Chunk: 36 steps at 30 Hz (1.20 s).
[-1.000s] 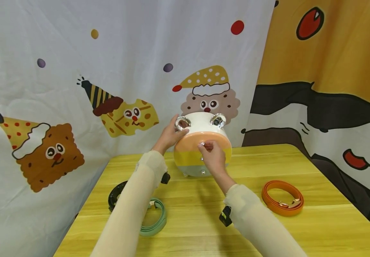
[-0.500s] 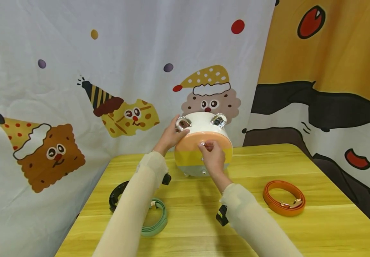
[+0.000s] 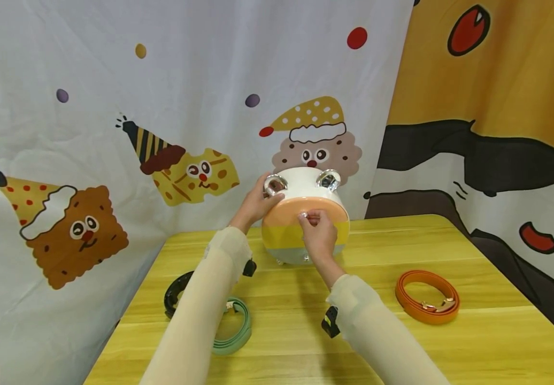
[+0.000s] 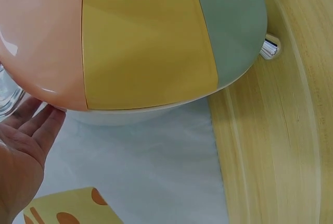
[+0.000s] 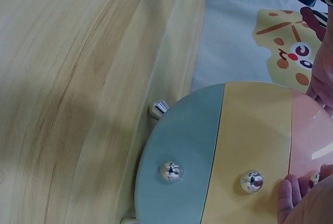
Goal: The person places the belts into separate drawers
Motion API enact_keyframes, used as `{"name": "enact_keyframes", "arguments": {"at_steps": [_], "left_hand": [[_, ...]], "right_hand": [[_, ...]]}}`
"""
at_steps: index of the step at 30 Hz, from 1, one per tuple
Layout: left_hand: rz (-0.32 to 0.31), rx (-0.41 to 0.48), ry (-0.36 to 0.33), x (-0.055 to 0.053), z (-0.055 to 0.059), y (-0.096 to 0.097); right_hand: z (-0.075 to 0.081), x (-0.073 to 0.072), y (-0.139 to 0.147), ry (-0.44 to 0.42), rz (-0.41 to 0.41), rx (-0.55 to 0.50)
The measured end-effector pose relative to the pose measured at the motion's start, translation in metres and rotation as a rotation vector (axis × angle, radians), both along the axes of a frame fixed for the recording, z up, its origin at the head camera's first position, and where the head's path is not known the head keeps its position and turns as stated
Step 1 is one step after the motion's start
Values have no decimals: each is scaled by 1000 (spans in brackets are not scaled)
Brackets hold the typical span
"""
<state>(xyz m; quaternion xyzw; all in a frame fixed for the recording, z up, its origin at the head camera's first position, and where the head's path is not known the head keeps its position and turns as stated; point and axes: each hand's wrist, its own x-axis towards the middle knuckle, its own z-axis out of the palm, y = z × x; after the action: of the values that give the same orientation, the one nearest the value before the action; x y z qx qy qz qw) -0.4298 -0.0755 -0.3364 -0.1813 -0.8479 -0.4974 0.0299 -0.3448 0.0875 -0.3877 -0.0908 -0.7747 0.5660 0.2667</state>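
Note:
A small rounded storage cabinet [image 3: 277,235] stands at the back of the table, with a white top and silver ring-like ears. Its front has an orange drawer [image 3: 282,210] above a yellow drawer [image 4: 145,41] and a grey-green drawer [image 5: 182,135], each with a silver knob. My right hand [image 3: 321,238] pinches the top knob [image 3: 304,215], and the orange drawer looks flush with the front. My left hand [image 3: 255,205] steadies the cabinet's upper left side by the ear [image 3: 275,184]; in the left wrist view its extended fingers [image 4: 44,127] touch the orange edge.
On the wooden table [image 3: 282,353], a coiled orange belt [image 3: 404,302] lies at right. A coiled green belt [image 3: 242,338] and a black coil [image 3: 171,299] lie at left, partly under my left sleeve. A cartoon-printed curtain [image 3: 200,64] hangs right behind the table.
My right hand has barely shifted and now hides the middle knob in the head view. The left hand stays at the cabinet's side. The head view has drifted slightly.

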Motion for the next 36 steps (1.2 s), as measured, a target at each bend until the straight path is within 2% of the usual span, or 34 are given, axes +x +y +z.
{"name": "enact_keyframes", "arguments": {"at_steps": [11, 24, 36], "left_hand": [[-1, 5, -11, -1, 0, 1], [-9, -5, -16, -1, 0, -1], [12, -11, -55, -1, 0, 1]], "right_hand": [[-1, -2, 0, 35, -23, 1], [-6, 3, -1, 109, -55, 21], [-10, 11, 1, 110, -43, 19]]}}
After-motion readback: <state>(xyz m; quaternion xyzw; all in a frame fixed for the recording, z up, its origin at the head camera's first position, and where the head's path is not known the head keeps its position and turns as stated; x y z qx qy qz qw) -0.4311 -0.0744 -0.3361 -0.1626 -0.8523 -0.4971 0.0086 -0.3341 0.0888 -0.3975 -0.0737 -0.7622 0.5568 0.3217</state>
